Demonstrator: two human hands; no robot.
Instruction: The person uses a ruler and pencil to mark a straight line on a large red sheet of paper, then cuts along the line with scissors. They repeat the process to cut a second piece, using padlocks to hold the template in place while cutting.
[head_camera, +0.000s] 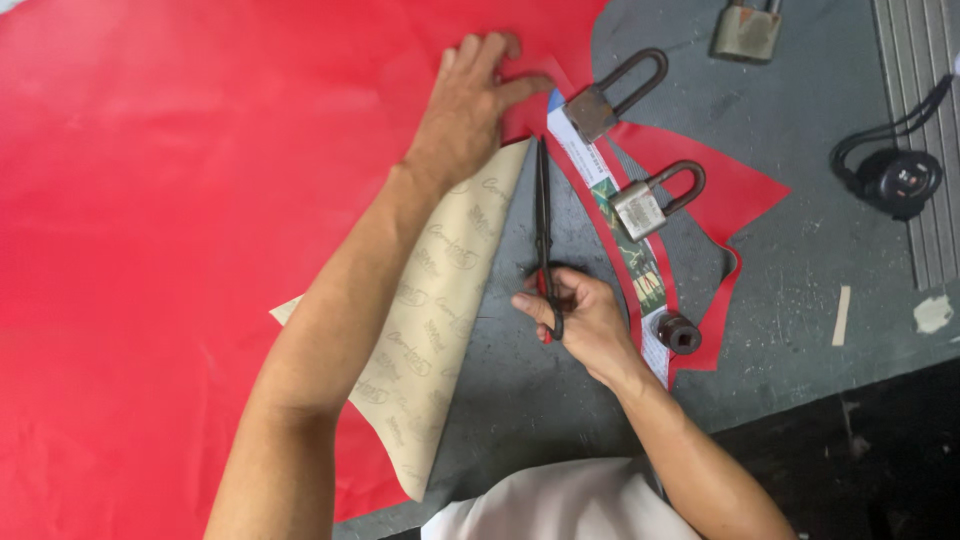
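A large red sheet (150, 220) covers the left of a grey worktable (800, 150). Its cut edge is folded over, showing a beige printed backing (440, 290). My left hand (470, 105) presses flat on the red sheet near the top of the cut. My right hand (580, 315) grips the handles of dark long-bladed scissors (543, 215), whose closed blades point away from me along the cut line. A narrow paper pattern strip (610, 200) lies on a red offcut (720, 190) just right of the scissors.
Two padlocks (610, 95) (650, 200) and a small dark round weight (679, 332) rest on the strip. A third padlock (748, 28) sits at the far edge. A black round device with a cord (900, 178) lies at right beside a ribbed metal strip (915, 100).
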